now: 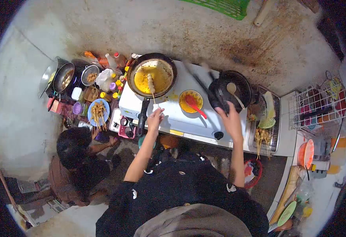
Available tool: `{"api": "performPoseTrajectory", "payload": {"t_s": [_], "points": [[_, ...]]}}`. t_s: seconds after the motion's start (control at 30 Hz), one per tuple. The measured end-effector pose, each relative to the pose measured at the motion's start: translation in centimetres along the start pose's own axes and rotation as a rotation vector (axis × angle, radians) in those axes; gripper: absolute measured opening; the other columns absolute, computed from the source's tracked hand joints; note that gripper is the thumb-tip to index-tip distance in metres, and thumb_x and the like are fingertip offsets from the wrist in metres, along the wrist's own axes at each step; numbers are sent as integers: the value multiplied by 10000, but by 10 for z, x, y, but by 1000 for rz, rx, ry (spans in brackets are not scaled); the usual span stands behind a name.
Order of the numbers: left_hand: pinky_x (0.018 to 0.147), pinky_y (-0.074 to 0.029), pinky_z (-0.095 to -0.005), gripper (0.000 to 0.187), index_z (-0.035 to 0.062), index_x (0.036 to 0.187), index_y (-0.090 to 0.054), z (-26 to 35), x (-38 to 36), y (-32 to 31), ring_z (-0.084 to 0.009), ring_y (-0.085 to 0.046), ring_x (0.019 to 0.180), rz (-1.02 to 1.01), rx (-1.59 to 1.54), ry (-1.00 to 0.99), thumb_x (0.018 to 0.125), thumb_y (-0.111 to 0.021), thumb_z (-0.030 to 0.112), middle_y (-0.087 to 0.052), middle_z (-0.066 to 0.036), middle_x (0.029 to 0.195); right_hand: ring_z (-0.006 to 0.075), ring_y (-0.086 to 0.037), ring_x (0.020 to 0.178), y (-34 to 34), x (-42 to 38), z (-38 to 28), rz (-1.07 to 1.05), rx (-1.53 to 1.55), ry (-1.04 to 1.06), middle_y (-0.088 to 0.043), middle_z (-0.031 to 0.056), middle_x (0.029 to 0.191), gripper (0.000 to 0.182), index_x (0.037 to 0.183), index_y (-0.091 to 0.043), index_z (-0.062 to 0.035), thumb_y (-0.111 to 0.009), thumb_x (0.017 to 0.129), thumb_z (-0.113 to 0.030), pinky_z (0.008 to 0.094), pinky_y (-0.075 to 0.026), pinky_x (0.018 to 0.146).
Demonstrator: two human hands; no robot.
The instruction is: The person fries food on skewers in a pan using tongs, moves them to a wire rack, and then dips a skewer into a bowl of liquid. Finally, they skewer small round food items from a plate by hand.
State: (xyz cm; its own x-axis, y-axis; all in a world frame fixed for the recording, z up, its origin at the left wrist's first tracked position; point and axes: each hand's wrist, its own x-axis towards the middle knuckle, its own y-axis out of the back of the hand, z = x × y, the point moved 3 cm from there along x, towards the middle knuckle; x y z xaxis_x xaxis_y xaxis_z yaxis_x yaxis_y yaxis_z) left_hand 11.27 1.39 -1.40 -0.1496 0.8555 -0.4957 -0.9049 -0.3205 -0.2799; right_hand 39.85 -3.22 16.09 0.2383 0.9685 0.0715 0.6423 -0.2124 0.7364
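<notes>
Between the fingers of my left hand [155, 119] is the white-wrapped end of a skewer [151, 85]. Its food-covered part lies in yellow liquid in the frying pan [172, 70] on the stove's left side. My right hand [231, 123] is closed on a black long-armed tool [203, 87], smeared by motion; I cannot tell its kind. Behind that tool is a dark wok [242, 81] with a wooden spoon [232, 88] in it. A yellow bowl [184, 95] of orange-yellow liquid stands between my hands, with a red spoon [194, 104] leaning in it.
The white stove [169, 114] runs along the stained wall. Left of it are a blue plate [92, 117] of skewers, bottles and pans. Another person [78, 166] crouches at lower left. More skewers [263, 136] lie on a tray at right, near a wire basket [319, 106].
</notes>
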Motion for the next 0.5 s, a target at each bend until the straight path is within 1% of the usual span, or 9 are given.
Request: {"api": "performPoseTrajectory", "payload": {"t_s": [0.07,0.13,0.17,0.23,0.27,0.33,0.37,0.4,0.5], "points": [[632,-413,-179,339,63,1097,-514,-2,-16,2,-61,-517,707,-132,31,127,841,-513,285,-600,-13,956,356,-567,863,-22,-1,-26,-184,-52,-40,-577,243,891,548,1115,-441,14,-581,766,-385,374,-431,742],[717,-404,-223,397,78,1167,-445,-6,-34,10,-95,-513,820,-288,16,182,851,-480,317,-575,6,1018,366,-570,819,-51,4,-29,-188,-69,145,-584,230,867,531,1106,-451,8,-570,770,-386,389,-443,713],[717,-404,-223,397,78,1167,-445,-6,-41,18,-95,-513,820,-287,15,180,851,-480,317,-575,6,1018,373,-569,803,-62,9,-30,-165,-85,251,-587,227,851,515,1099,-465,-3,-559,775,-392,397,-446,705],[701,-397,-202,331,64,1117,-487,14,-71,22,-90,-513,797,-425,239,72,855,-479,267,-583,-17,969,375,-563,817,-70,22,-45,-231,-116,219,-583,233,864,506,1080,-488,-4,-538,780,-409,408,-442,722],[701,-397,-202,331,64,1117,-487,18,-81,29,-90,-513,797,-423,239,73,855,-479,267,-583,-17,969,377,-557,830,-74,28,-51,-296,-149,185,-579,240,876,503,1060,-511,-5,-518,785,-426,419,-438,739],[652,-383,-186,269,47,1066,-524,31,-95,45,-71,-495,731,-431,329,-126,859,-476,212,-575,-14,844,379,-557,822,-83,41,-57,-331,-169,136,-582,237,861,480,1016,-544,-17,-494,791,-439,423,-437,737],[652,-383,-186,269,47,1066,-524,35,-101,53,-71,-495,731,-428,329,-128,859,-476,212,-575,-14,844,381,-556,813,-88,46,-57,-368,-191,85,-584,234,846,469,972,-577,-29,-471,797,-451,427,-437,735],[619,-370,-179,244,42,1044,-538,41,-105,65,-59,-472,689,-301,333,-170,859,-476,189,-548,0,783,374,-564,794,-91,51,-60,-347,-173,84,-592,221,828,471,914,-609,-44,-475,782,-476,425,-442,721],[540,-330,-170,214,40,1018,-551,49,-111,94,-34,-409,598,-26,265,-217,851,-488,158,-486,38,678,366,-571,775,-85,50,-70,-381,-216,79,-597,209,806,457,915,-614,-55,-513,758,-472,425,-446,715]]}}
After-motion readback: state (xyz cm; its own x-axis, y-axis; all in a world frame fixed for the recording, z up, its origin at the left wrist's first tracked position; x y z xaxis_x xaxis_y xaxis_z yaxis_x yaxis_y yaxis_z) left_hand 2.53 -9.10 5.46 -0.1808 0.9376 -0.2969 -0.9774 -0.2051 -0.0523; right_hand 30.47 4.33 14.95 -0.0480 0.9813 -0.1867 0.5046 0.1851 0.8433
